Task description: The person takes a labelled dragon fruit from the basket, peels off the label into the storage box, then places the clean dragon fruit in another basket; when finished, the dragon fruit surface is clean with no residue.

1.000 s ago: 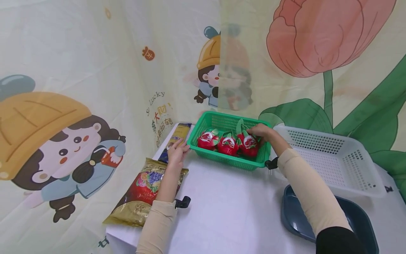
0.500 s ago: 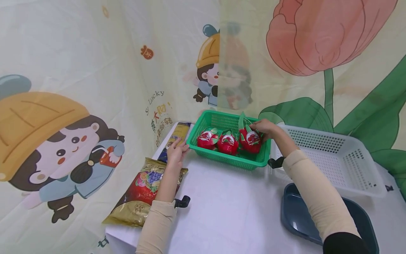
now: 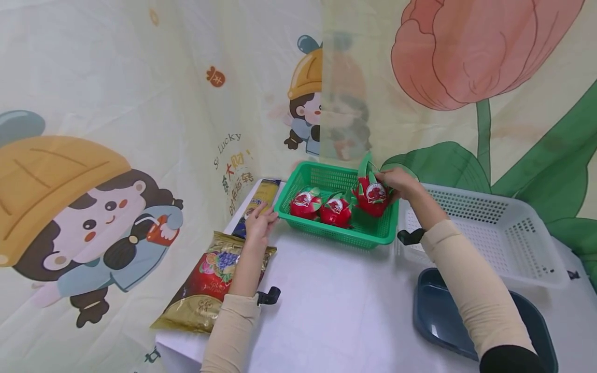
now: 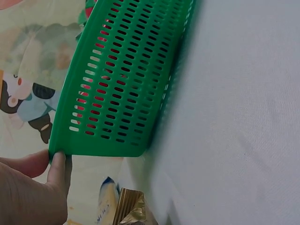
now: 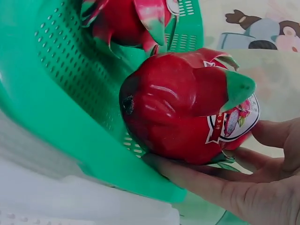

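My right hand (image 3: 400, 182) grips a red dragon fruit (image 3: 373, 197) with green-tipped scales and a white round label. In the right wrist view the held dragon fruit (image 5: 183, 108) is raised at the basket's side, thumb on one side and fingers underneath. Two more dragon fruits sit in the green basket (image 3: 336, 236), one at the left (image 3: 305, 203) and one in the middle (image 3: 336, 211). With thumb and fingers, my left hand (image 3: 261, 224) pinches the near left corner of the basket's rim; the left wrist view shows this hand (image 4: 40, 187) at the corner.
A white perforated basket (image 3: 536, 248) stands right of the green one, with a dark blue tray (image 3: 431, 311) in front of it. A gold and red candy bag (image 3: 205, 295) and a yellow and blue packet (image 3: 265, 194) lie at the left table edge. A printed curtain hangs behind.
My right hand has lifted the right-hand dragon fruit from the basket floor and moved it up and slightly right. The left hand stays at the basket's corner.
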The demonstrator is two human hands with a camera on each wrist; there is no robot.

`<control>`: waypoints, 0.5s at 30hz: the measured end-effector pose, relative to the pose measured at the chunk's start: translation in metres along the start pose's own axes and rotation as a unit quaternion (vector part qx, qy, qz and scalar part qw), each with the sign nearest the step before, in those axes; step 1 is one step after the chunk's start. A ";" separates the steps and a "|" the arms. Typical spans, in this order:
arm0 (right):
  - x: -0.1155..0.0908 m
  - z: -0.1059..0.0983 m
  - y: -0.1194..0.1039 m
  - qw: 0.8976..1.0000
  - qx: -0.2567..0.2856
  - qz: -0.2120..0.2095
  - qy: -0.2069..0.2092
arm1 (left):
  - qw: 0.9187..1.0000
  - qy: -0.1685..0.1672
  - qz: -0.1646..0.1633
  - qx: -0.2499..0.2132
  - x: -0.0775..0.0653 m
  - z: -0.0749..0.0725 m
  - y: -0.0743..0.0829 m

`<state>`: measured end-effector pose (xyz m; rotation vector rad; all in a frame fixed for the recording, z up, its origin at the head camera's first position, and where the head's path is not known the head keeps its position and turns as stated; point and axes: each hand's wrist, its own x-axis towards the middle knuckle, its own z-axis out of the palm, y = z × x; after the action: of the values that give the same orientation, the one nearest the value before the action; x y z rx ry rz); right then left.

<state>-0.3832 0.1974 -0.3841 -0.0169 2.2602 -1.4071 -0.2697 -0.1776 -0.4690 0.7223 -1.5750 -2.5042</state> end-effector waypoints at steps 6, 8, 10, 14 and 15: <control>-0.009 -0.009 -0.004 0.997 0.072 0.006 -0.016 | 1.000 -0.007 0.000 -0.004 -0.002 0.001 0.000; -0.012 -0.010 -0.006 0.996 0.092 0.005 -0.019 | 1.000 -0.005 -0.001 -0.006 -0.002 0.001 0.001; -0.016 -0.011 -0.009 0.994 0.107 0.000 -0.022 | 1.000 -0.003 -0.002 -0.005 -0.002 0.001 0.001; -0.024 -0.010 -0.016 0.989 0.145 -0.012 -0.033 | 1.000 -0.002 -0.005 -0.008 -0.002 0.001 0.001; -0.026 -0.010 -0.017 0.987 0.154 -0.014 -0.035 | 1.000 -0.002 -0.005 -0.006 -0.002 0.001 0.002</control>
<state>-0.3678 0.2040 -0.3560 0.0035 1.9725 -1.7269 -0.2686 -0.1766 -0.4665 0.7256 -1.5592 -2.5208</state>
